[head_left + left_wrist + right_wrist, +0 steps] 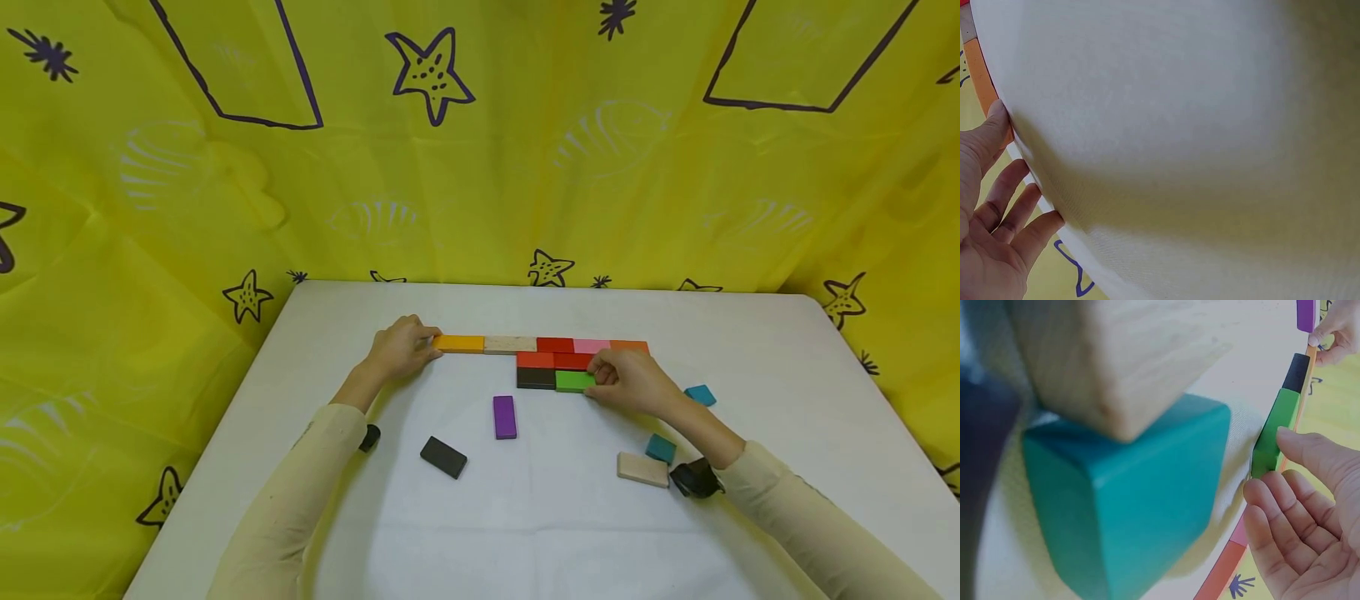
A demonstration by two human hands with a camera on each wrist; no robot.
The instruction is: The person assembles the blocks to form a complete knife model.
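Flat wooden blocks lie in joined rows on a white table. At the left end of the back row, my left hand (403,346) pinches a yellow-orange block (459,344); a speckled beige block (510,345), a red one, a pink one (592,345) and an orange one continue that row. My right hand (633,379) grips the right end of a green block (574,382) between thumb and fingers. The green block stands beside a black block (536,378), with two red blocks (536,360) directly behind them. In the right wrist view, the thumb touches the green block (1275,434).
Nearer lie a purple block (505,417) and a loose black block (443,457). Under the right forearm are a beige block (642,469) and a teal block (661,448); a blue block (701,395) sits farther right. Yellow patterned cloth (480,167) hangs behind the table (465,550).
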